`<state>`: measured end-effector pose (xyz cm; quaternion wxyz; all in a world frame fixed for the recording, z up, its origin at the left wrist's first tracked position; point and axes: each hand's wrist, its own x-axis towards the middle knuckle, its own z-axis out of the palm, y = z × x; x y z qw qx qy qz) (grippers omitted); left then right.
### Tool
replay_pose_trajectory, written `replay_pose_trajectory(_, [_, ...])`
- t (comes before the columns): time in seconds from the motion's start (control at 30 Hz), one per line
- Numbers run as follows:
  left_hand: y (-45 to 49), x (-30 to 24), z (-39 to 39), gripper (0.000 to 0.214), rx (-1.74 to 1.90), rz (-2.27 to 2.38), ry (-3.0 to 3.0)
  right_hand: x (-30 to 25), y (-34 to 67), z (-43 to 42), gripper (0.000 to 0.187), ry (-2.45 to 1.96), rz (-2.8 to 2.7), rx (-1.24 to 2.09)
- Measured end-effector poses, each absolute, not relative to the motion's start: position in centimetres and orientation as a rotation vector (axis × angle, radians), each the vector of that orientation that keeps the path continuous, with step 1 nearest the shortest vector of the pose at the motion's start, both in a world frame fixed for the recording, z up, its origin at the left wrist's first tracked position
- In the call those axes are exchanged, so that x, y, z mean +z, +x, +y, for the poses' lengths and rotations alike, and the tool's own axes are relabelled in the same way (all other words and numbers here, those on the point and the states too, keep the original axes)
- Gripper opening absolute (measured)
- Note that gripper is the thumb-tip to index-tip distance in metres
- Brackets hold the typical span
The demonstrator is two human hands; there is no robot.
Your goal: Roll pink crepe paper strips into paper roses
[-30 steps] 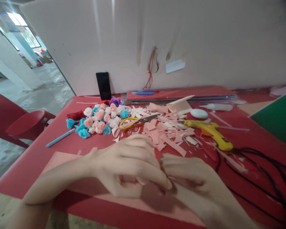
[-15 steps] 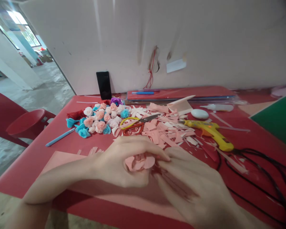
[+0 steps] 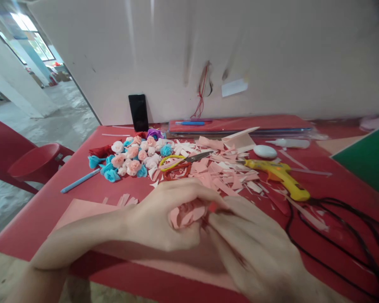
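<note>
Low over the table's near side, my left hand (image 3: 164, 216) curls its thumb and index finger around a pink paper flower (image 3: 188, 214). Rounded, overlapping petals show in the ring of those fingers; the flower's base is hidden. From the right, my right hand (image 3: 259, 248) meets it, its fingertips closed together at the flower's right side, where the hands touch. Underneath lies a pink paper sheet (image 3: 78, 212) with a few small cut strips (image 3: 126, 200) on it. Just beyond the hands are scissors (image 3: 180, 163) with yellow and red handles.
Finished paper flowers (image 3: 132, 158) cluster left of a heap of paper scraps (image 3: 221, 170). A yellow glue gun (image 3: 281, 176) with a black cord (image 3: 350, 227) lies right. A phone (image 3: 138, 112) leans on the back panel; a blue pen (image 3: 80, 181) lies left and a white bottle (image 3: 289, 143) right.
The flower has turned slightly and shifted a little right within my left hand. My right hand's fingers have drawn closer together at its side. The table things stay put.
</note>
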<state>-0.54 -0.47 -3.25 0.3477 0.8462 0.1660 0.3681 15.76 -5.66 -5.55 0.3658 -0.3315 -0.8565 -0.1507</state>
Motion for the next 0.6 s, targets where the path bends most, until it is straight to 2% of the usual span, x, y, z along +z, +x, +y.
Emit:
replay_pose_trajectory(0.23, [-0.8, -2.53, -0.63, 0.042, 0.806, 0.497, 2.171, -5.84, 16.08, -5.43, 0.025, -0.911, -2.115, -0.083])
replay_pose_trajectory(0.6, [-0.88, -3.2, -0.59, 0.055, 0.912, 0.51, 2.176, -5.51, 15.94, -5.0, 0.02, -0.907, -2.065, -0.091])
